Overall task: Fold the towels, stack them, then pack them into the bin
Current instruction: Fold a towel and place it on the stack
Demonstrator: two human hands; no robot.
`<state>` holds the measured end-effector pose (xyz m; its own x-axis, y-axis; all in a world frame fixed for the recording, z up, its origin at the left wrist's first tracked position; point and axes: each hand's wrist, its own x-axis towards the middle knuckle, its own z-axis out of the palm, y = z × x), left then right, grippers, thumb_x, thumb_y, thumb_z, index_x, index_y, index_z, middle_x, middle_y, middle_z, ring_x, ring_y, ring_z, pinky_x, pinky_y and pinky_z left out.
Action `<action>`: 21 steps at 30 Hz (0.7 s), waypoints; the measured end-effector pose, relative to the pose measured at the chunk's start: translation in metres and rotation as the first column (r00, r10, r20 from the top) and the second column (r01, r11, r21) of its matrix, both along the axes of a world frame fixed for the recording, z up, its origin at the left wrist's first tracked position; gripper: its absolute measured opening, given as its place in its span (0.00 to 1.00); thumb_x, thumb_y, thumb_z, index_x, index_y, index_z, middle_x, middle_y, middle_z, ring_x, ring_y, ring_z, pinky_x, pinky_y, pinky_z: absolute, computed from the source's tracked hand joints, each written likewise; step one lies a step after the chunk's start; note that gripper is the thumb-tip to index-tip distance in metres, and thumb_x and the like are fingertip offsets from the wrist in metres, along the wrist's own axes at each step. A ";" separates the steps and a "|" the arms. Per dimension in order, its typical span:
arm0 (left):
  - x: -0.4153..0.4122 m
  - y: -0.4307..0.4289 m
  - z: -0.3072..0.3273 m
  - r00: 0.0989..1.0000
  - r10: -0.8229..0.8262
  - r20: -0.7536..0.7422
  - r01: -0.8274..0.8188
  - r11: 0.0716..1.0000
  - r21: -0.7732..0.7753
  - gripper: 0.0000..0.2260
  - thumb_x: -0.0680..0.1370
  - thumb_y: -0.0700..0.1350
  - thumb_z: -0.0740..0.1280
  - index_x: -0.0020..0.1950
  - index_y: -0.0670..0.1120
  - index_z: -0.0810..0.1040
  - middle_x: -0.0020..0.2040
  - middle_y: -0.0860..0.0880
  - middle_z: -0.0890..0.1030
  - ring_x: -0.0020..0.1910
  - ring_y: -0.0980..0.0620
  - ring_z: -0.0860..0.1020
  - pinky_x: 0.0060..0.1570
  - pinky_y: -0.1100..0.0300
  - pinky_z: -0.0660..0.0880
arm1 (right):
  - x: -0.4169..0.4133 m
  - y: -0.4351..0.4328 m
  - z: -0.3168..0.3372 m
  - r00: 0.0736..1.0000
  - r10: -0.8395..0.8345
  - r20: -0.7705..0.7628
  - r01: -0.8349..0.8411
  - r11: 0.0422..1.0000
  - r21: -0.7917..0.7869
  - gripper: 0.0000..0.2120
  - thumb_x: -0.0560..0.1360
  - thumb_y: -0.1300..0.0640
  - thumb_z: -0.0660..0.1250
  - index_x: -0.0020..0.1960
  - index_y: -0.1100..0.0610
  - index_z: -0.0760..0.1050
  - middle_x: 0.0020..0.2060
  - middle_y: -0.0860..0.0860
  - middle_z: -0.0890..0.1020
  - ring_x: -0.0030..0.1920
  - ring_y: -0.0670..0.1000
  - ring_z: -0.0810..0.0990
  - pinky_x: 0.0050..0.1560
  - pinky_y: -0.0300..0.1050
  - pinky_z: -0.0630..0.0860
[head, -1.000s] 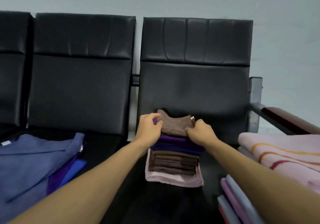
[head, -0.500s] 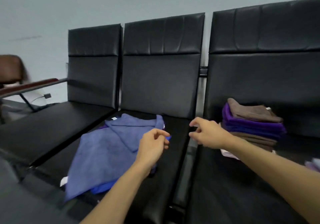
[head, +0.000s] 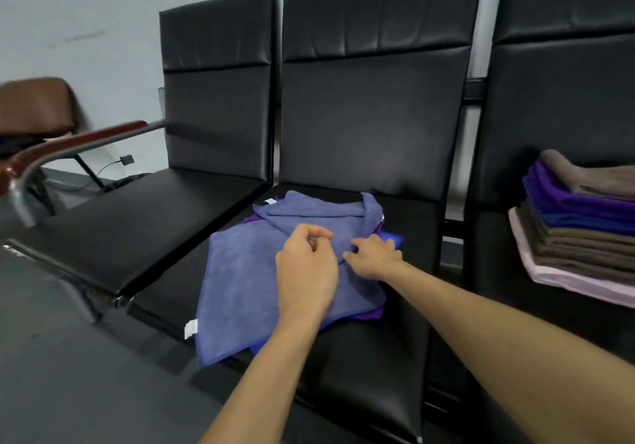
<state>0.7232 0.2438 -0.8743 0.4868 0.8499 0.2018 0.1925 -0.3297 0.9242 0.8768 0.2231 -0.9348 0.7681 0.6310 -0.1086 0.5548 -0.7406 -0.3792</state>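
The slate-blue towel point(head: 240, 282) lies unfolded on the middle seat point(head: 360, 368), directly under both sets of fingers. Its long axis runs diagonally from the seat's front-L corner, well below the fingers, up toward the backrest beyond them. The far end is flopped back over itself in a loose fold just past the fingertips.

L hand point(head: 305, 271) hovers over the towel's centre w/ fingers loosely curled, thumb tip close to forefinger, narrow gap, holding nothing that shows. R hand point(head: 376, 259) sits just beside it, fingers fairly straight and spread, tips touching the towel by the fold's edge. Can't tell if it has pinched any cloth.

A purple towel point(head: 367, 314) peeks out beneath, below the R wrist. A bright blue towel point(head: 395, 239) corner shows just R of the R fingers.

Labels: a white tag point(head: 191, 329) on the near corner, well L of the L fingers, and a second tag point(head: 270, 201) at the far corner. Both are too small to read.

The folded stack point(head: 577, 234) of brown, purple, blue & pink sits on the next seat, well R of the R fingers.
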 end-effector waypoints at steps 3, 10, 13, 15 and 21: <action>0.002 -0.005 0.001 1.000 -0.016 -0.009 0.016 1.000 0.023 0.12 0.76 0.39 0.58 0.41 0.53 0.76 0.38 0.48 0.81 0.38 0.51 0.79 0.41 0.53 0.77 | -0.003 0.000 0.004 0.996 -0.073 0.047 0.063 0.982 0.177 0.13 0.80 0.51 0.56 0.51 0.54 0.77 0.59 0.56 0.76 0.60 0.59 0.68 0.55 0.50 0.64; 0.007 -0.020 0.011 0.996 -0.023 0.081 0.021 1.000 0.023 0.11 0.78 0.38 0.58 0.49 0.50 0.78 0.43 0.51 0.80 0.41 0.53 0.76 0.41 0.60 0.71 | 0.004 -0.038 0.063 0.952 -0.173 -0.252 0.306 0.497 0.812 0.06 0.73 0.52 0.69 0.43 0.50 0.85 0.41 0.48 0.86 0.47 0.53 0.83 0.50 0.48 0.80; 0.015 -0.037 0.021 0.987 -0.061 0.148 0.054 0.997 0.055 0.10 0.78 0.37 0.58 0.52 0.49 0.76 0.52 0.52 0.75 0.46 0.59 0.74 0.47 0.63 0.68 | 0.011 -0.071 0.085 0.912 -0.091 -0.400 0.407 0.313 0.858 0.03 0.68 0.51 0.75 0.36 0.48 0.84 0.36 0.46 0.85 0.42 0.49 0.83 0.44 0.47 0.81; 0.023 -0.052 0.026 0.982 -0.114 0.152 0.104 0.992 0.072 0.11 0.78 0.37 0.58 0.53 0.49 0.76 0.53 0.52 0.75 0.46 0.60 0.73 0.48 0.65 0.67 | 0.015 -0.102 0.098 0.907 -0.073 -0.415 0.419 0.248 0.873 0.05 0.67 0.57 0.77 0.36 0.51 0.82 0.36 0.47 0.84 0.40 0.47 0.81 0.40 0.41 0.77; 0.061 -0.102 0.028 0.937 -0.337 0.097 0.314 0.929 0.196 0.10 0.79 0.38 0.61 0.54 0.50 0.78 0.52 0.50 0.78 0.49 0.55 0.76 0.54 0.58 0.73 | 0.014 -0.221 0.124 0.986 -0.105 -0.130 0.158 0.339 0.927 0.13 0.71 0.70 0.69 0.40 0.52 0.78 0.37 0.45 0.81 0.39 0.38 0.79 0.43 0.27 0.72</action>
<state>0.7840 0.1420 -0.8460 0.6912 0.5950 0.4101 -0.0669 -0.5124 0.8561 0.8909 0.0024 -0.8104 0.8630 0.2344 0.4475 0.4502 0.0451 -0.8918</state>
